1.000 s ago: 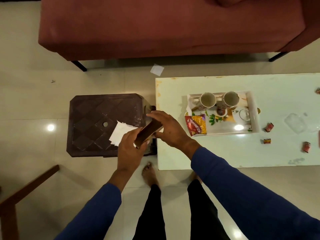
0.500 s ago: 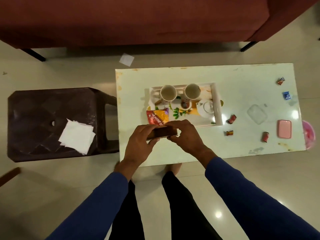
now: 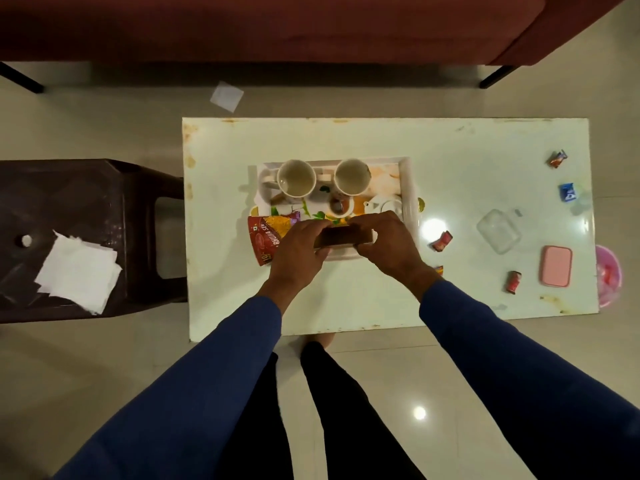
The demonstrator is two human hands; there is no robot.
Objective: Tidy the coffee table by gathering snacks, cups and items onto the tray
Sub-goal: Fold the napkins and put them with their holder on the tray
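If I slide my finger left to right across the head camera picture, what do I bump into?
Paper napkins on the dark stool → snack packet → brown box held in both hands → red candy → clear lid → pink case.

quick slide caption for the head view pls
Both hands, left hand and right hand, hold a brown box over the tray on the coffee table, candies scattered right.

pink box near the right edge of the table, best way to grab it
The pink box lies flat, a rounded rectangle with its long axis running away from the person. Probably best to come down from above with the right hand once free, and pinch across the two long sides, the narrower span. A red candy sits close on its left, so keep the fingers tight.
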